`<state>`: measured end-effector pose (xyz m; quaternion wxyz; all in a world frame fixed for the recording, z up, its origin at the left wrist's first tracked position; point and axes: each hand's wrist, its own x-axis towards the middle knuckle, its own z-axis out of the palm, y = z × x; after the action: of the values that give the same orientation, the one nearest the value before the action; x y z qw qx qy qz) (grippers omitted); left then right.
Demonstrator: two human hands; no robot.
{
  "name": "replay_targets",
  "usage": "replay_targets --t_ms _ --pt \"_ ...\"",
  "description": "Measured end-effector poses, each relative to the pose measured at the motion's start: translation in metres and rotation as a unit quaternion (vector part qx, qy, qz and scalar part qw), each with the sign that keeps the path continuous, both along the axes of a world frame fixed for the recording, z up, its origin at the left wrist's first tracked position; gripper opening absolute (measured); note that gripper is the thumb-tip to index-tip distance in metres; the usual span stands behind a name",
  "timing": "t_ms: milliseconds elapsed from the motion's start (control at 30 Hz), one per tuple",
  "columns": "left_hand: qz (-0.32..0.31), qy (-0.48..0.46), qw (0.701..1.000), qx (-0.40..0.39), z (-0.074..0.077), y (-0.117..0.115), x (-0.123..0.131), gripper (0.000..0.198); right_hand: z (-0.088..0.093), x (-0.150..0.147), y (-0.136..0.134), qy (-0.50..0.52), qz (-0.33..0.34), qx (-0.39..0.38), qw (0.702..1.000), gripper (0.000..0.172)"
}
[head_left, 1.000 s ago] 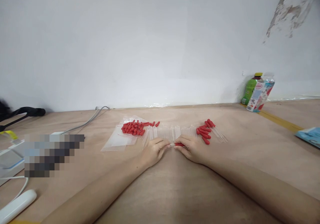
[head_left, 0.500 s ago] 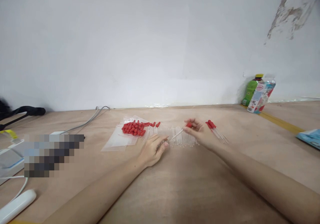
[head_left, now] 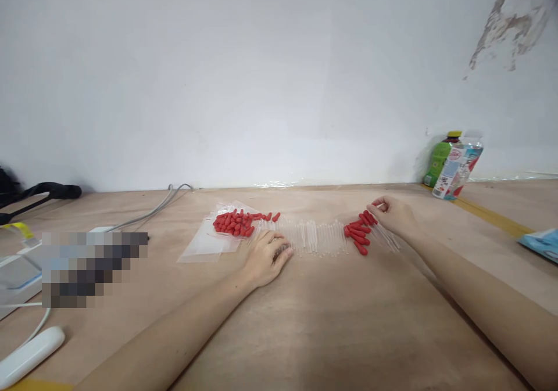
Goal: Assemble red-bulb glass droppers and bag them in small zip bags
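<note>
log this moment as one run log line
left hand: at left part of clear tubes | right hand: at red-ended tubes, grip unclear | red bulbs: piled on clear plastic

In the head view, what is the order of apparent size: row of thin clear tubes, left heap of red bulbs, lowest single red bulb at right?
1. Row of clear tubes
2. Left heap
3. Lowest single bulb
</note>
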<state>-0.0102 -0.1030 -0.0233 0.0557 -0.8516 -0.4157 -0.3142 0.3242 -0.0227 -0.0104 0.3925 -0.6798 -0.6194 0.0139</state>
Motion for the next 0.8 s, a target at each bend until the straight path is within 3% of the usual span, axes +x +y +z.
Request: replay_targets --t_ms 233,600,667,800 --pt "-0.001 -0.001 1.000 0.001 0.000 0.001 -0.001 0.020 -0.017 0.005 0.006 -0.012 -0.019 -0.042 0.999 0.029" --pt "0.009 0.007 1.000 -0.005 0.000 0.000 0.000 0.021 -0.009 0.010 0.005 -0.014 -0.057 -0.034 0.998 0.026" --pt "0.012 0.005 1.000 0.001 0.000 -0.001 0.000 0.021 -0.004 0.008 0.001 -0.025 -0.024 -0.025 0.999 0.025" --pt "0.037 0.006 0.999 0.006 0.001 -0.002 0.001 0.019 0.007 0.000 -0.005 -0.120 0.148 -0.065 0.980 0.024"
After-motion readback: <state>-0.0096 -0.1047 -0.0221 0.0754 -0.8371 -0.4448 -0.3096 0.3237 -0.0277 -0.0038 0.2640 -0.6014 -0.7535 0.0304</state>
